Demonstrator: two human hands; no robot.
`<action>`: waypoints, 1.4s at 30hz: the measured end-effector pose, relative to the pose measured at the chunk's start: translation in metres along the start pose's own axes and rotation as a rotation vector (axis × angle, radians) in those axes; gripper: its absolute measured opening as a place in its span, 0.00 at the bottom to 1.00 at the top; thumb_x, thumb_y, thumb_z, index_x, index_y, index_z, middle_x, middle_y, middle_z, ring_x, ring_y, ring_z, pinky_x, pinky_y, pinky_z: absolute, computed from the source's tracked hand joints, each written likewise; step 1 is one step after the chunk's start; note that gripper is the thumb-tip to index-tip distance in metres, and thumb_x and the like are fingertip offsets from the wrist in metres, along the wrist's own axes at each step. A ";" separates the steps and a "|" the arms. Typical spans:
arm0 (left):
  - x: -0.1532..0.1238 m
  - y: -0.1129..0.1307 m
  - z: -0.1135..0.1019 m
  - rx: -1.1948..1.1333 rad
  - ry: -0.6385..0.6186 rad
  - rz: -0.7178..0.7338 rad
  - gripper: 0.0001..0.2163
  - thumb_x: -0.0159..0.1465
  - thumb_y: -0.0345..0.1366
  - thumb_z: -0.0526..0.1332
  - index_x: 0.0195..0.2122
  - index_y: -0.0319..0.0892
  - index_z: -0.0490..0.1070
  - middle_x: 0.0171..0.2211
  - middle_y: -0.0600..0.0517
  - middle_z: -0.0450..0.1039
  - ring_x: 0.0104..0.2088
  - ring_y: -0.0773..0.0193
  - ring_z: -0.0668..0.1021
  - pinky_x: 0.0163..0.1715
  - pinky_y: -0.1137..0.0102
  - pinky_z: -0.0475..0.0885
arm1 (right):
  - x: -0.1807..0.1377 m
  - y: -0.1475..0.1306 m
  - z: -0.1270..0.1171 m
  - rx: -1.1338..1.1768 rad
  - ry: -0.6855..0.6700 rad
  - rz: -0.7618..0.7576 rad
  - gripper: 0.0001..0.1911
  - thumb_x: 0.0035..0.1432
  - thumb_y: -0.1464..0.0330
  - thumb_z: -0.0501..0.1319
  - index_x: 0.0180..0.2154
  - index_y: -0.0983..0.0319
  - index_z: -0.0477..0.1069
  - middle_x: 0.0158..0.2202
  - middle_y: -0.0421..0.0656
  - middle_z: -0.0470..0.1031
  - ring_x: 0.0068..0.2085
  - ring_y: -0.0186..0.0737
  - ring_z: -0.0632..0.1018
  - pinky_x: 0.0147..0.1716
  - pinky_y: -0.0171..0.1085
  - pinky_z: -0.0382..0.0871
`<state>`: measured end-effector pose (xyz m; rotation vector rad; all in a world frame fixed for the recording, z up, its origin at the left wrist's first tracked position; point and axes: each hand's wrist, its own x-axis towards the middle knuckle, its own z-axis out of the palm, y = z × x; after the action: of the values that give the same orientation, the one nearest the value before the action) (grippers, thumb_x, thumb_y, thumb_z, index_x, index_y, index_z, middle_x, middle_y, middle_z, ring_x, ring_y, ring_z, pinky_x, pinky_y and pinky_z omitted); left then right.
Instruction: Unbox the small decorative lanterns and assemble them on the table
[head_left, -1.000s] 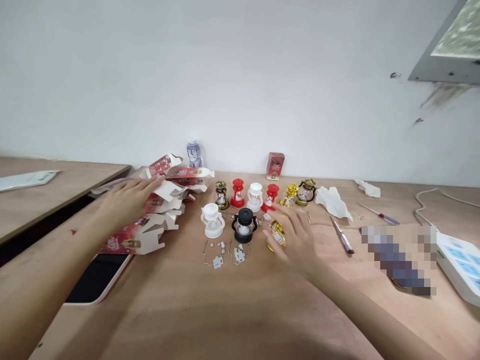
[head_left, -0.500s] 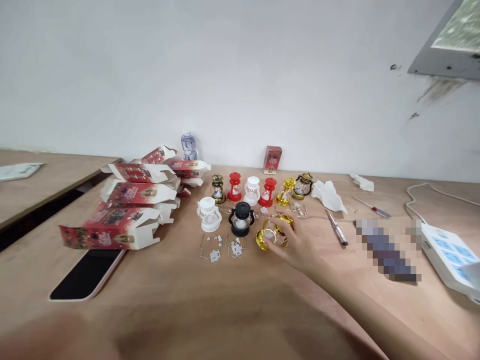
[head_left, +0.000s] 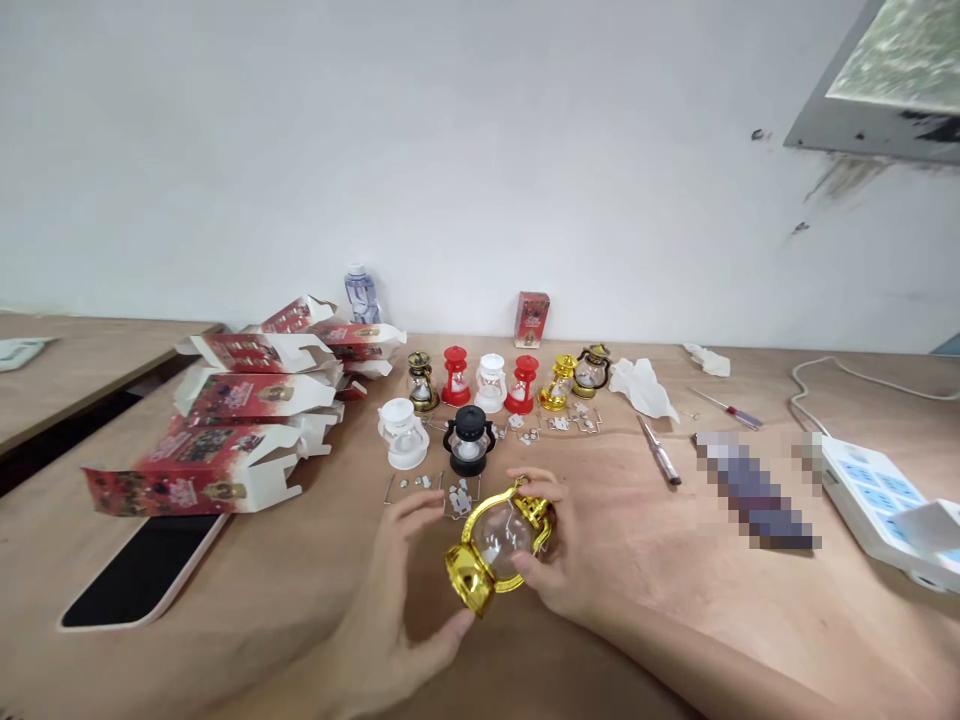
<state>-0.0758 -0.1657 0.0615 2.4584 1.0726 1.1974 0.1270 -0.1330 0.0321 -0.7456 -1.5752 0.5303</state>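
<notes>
A small gold toy lantern (head_left: 495, 548) with a clear globe is held tilted above the wooden table (head_left: 300, 600), near me. My right hand (head_left: 566, 560) grips its top end, fingers curled round it. My left hand (head_left: 397, 600) cups its gold base from below and the left. Just beyond stand a black lantern (head_left: 469, 440) and a white lantern (head_left: 403, 434), with small white parts and wire handles (head_left: 450, 492) lying in front of them. Farther back is a row of several lanterns (head_left: 510, 380) in bronze, red, white and gold.
Red and white cardboard boxes (head_left: 240, 420) are piled at the left, a phone (head_left: 142, 572) face down beside them. A screwdriver (head_left: 658, 452), crumpled tissue (head_left: 641, 385), a white power strip (head_left: 885, 500), a small red box (head_left: 531, 318) and a bottle (head_left: 360, 295) sit around.
My right hand picked the gold lantern off the table and drew it toward me. My left hand left the boxes and came in under the lantern's base.
</notes>
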 end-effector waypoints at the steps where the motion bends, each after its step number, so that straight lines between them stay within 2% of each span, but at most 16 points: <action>1: 0.005 -0.004 0.008 -0.103 -0.065 -0.070 0.27 0.57 0.34 0.60 0.57 0.43 0.53 0.47 0.42 0.71 0.44 0.56 0.77 0.41 0.61 0.76 | -0.002 0.001 0.002 0.005 0.006 -0.006 0.20 0.56 0.53 0.58 0.46 0.57 0.61 0.48 0.50 0.66 0.51 0.49 0.71 0.42 0.45 0.71; 3: 0.013 -0.008 0.021 -0.285 -0.192 -0.208 0.25 0.56 0.33 0.61 0.54 0.45 0.55 0.43 0.47 0.73 0.38 0.59 0.78 0.35 0.67 0.77 | -0.004 0.003 0.004 0.016 0.000 -0.018 0.21 0.56 0.53 0.57 0.47 0.56 0.61 0.50 0.50 0.63 0.50 0.48 0.72 0.41 0.45 0.72; 5: 0.017 -0.009 0.029 -0.334 -0.236 -0.278 0.20 0.56 0.33 0.61 0.48 0.46 0.59 0.38 0.51 0.74 0.34 0.62 0.78 0.31 0.69 0.76 | -0.006 0.007 0.004 -0.008 0.001 -0.029 0.17 0.58 0.56 0.57 0.46 0.55 0.62 0.53 0.49 0.58 0.51 0.47 0.72 0.44 0.46 0.72; 8: 0.021 -0.012 0.037 -0.291 -0.138 -0.347 0.14 0.55 0.35 0.61 0.41 0.45 0.61 0.33 0.53 0.74 0.30 0.63 0.77 0.28 0.70 0.75 | -0.005 0.010 0.002 -0.163 0.053 -0.040 0.05 0.61 0.66 0.56 0.41 0.55 0.66 0.56 0.47 0.52 0.58 0.48 0.65 0.53 0.52 0.66; 10: 0.023 -0.018 0.039 -0.254 -0.079 -0.382 0.12 0.56 0.36 0.61 0.40 0.44 0.61 0.31 0.53 0.73 0.28 0.63 0.77 0.26 0.70 0.74 | -0.005 0.010 0.001 -0.299 0.062 -0.053 0.05 0.60 0.72 0.55 0.36 0.57 0.68 0.55 0.46 0.52 0.61 0.48 0.60 0.57 0.53 0.61; 15: 0.024 -0.032 0.035 -0.187 -0.014 -0.322 0.16 0.57 0.37 0.61 0.45 0.44 0.60 0.35 0.52 0.75 0.31 0.63 0.78 0.29 0.71 0.74 | -0.008 0.007 0.000 -0.419 0.034 -0.075 0.04 0.59 0.72 0.55 0.34 0.59 0.66 0.48 0.47 0.57 0.56 0.45 0.62 0.54 0.48 0.63; 17: 0.022 -0.037 0.031 -0.162 0.023 -0.279 0.16 0.58 0.37 0.60 0.45 0.43 0.60 0.34 0.52 0.74 0.29 0.65 0.77 0.27 0.73 0.72 | -0.007 0.010 -0.003 -0.385 0.119 -0.006 0.03 0.61 0.70 0.54 0.33 0.59 0.65 0.46 0.46 0.59 0.53 0.44 0.64 0.52 0.46 0.63; 20: 0.020 -0.045 0.028 -0.140 0.083 -0.200 0.15 0.57 0.38 0.59 0.44 0.43 0.60 0.31 0.53 0.71 0.25 0.67 0.74 0.23 0.74 0.69 | 0.000 0.022 -0.008 -0.262 0.280 0.266 0.08 0.63 0.64 0.52 0.31 0.59 0.62 0.41 0.43 0.63 0.46 0.41 0.68 0.46 0.42 0.64; 22: 0.020 -0.049 0.026 -0.161 0.094 -0.124 0.15 0.56 0.39 0.59 0.44 0.43 0.60 0.31 0.53 0.70 0.25 0.67 0.73 0.22 0.74 0.68 | 0.007 0.031 -0.011 -0.152 0.225 0.476 0.11 0.62 0.60 0.53 0.30 0.59 0.63 0.34 0.40 0.65 0.38 0.38 0.69 0.39 0.38 0.64; 25: 0.021 -0.051 0.026 -0.216 0.055 -0.030 0.15 0.55 0.39 0.59 0.43 0.44 0.60 0.31 0.53 0.70 0.25 0.67 0.73 0.22 0.75 0.67 | 0.015 0.037 -0.013 -0.025 -0.026 0.650 0.14 0.58 0.57 0.58 0.27 0.60 0.65 0.25 0.36 0.64 0.28 0.34 0.66 0.30 0.34 0.60; 28: 0.022 -0.050 0.027 -0.235 -0.037 -0.003 0.15 0.54 0.38 0.58 0.43 0.45 0.59 0.30 0.54 0.71 0.23 0.68 0.72 0.22 0.75 0.67 | 0.017 0.034 -0.013 0.039 -0.165 0.672 0.15 0.55 0.58 0.59 0.24 0.61 0.65 0.22 0.36 0.65 0.25 0.32 0.64 0.27 0.33 0.57; 32: 0.019 -0.049 0.030 -0.215 -0.095 -0.023 0.15 0.53 0.37 0.57 0.42 0.46 0.58 0.29 0.55 0.71 0.21 0.69 0.71 0.20 0.76 0.65 | 0.017 0.027 -0.013 0.075 -0.222 0.685 0.14 0.53 0.59 0.60 0.24 0.61 0.64 0.22 0.36 0.65 0.25 0.31 0.64 0.25 0.32 0.57; 37: 0.017 -0.050 0.031 -0.193 -0.090 -0.041 0.16 0.52 0.38 0.58 0.42 0.45 0.59 0.30 0.55 0.71 0.22 0.68 0.72 0.21 0.75 0.66 | 0.018 0.032 -0.016 0.202 -0.163 0.727 0.18 0.53 0.54 0.61 0.23 0.61 0.63 0.21 0.35 0.62 0.24 0.30 0.62 0.24 0.32 0.55; 42: 0.019 -0.054 0.030 -0.109 -0.033 -0.098 0.14 0.53 0.37 0.59 0.39 0.45 0.58 0.25 0.58 0.68 0.19 0.70 0.70 0.18 0.77 0.64 | 0.018 0.039 -0.018 0.243 -0.041 0.665 0.20 0.52 0.52 0.62 0.23 0.60 0.65 0.21 0.35 0.63 0.25 0.31 0.63 0.27 0.32 0.57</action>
<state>-0.0743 -0.1100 0.0285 2.3079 1.0756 1.1504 0.1500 -0.0947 0.0195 -1.0725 -1.2449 1.2039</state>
